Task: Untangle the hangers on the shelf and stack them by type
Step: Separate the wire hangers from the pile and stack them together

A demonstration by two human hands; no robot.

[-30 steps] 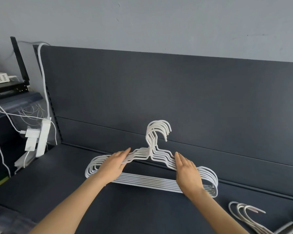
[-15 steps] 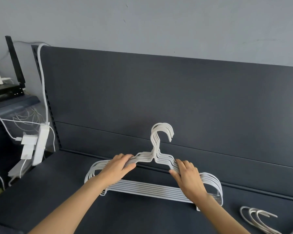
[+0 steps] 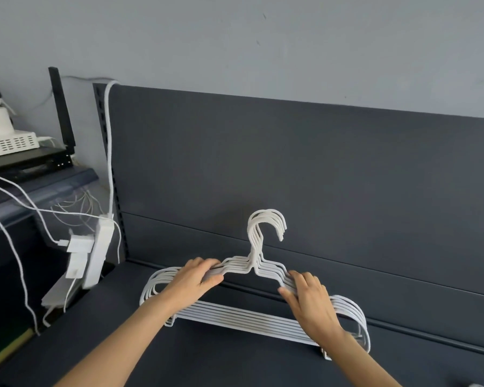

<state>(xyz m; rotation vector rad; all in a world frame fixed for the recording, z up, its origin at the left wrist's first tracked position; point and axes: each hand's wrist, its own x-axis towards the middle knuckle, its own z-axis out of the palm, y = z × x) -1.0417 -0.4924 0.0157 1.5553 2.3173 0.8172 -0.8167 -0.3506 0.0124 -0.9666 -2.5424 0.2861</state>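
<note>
A stack of several white hangers (image 3: 243, 321) lies on the dark shelf (image 3: 221, 364), leaning toward the back panel, hooks (image 3: 267, 227) lined up and pointing up. My left hand (image 3: 197, 277) grips the left shoulder of the stack, fingers curled over the top bars. On the right shoulder my right hand (image 3: 309, 298) is closed around the bars. Both forearms come in from the bottom edge. The lower right corner of the stack is partly hidden behind my right wrist.
The dark back panel (image 3: 291, 169) rises right behind the hangers. Left of the shelf hang a white power strip (image 3: 98, 252) with plugs and loose cables (image 3: 20, 208). A side ledge holds white electronics (image 3: 9, 141). A pale scrap of something shows at the bottom right corner.
Both hands went from lying flat on the hanger stack to curling around its shoulders. The hooks are drawn closer together. The view has lifted, so the other hangers at the right have left the frame.
</note>
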